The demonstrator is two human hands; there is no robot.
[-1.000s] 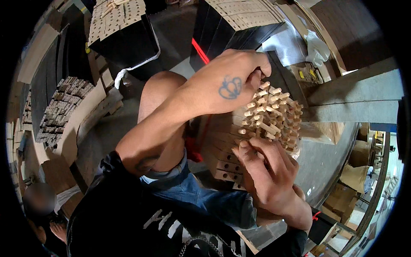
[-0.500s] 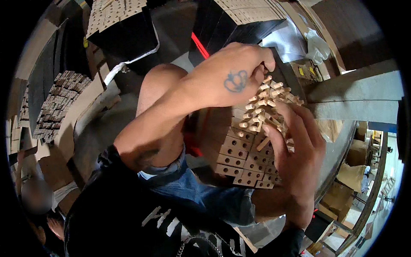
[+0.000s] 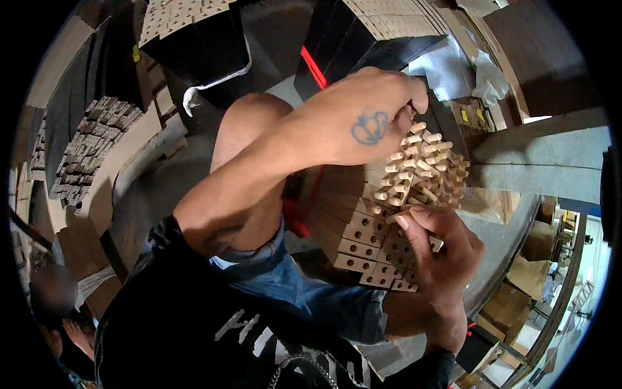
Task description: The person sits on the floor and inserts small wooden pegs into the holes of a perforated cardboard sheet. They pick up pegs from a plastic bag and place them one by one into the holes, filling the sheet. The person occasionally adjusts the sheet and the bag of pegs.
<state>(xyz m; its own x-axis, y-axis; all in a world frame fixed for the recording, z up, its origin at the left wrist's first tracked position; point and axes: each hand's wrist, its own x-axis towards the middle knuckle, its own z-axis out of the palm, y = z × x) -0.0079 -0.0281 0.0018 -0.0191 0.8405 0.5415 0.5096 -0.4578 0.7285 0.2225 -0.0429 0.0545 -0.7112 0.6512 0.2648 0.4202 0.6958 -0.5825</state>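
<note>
A stack of wooden strips (image 3: 355, 235) stands between my legs, its end faces drilled with round holes. Short wooden dowels (image 3: 422, 165) stick up or lie loose over its far half, while the near rows show open holes. Thumb and forefinger of my right hand (image 3: 447, 243) pinch a wooden dowel (image 3: 391, 219) just above the holes at the near edge of the dowel cluster. My left hand (image 3: 382, 107) is curled over the far end of the cluster, fingers closed. Whatever is between those fingers is hidden.
Two dark-sided stacks with drilled tops, one at the back left (image 3: 188, 19) and another at the back centre (image 3: 392, 19), stand beyond my knees. More strips (image 3: 97, 149) are piled at the left. A grey beam (image 3: 538, 159) is at the right. Another person (image 3: 55, 305) sits at lower left.
My right hand has drawn nearer to me from over the dowels, and its spread fingers have closed on one dowel. The left hand stays curled at the far end. The whole view has shifted slightly.
</note>
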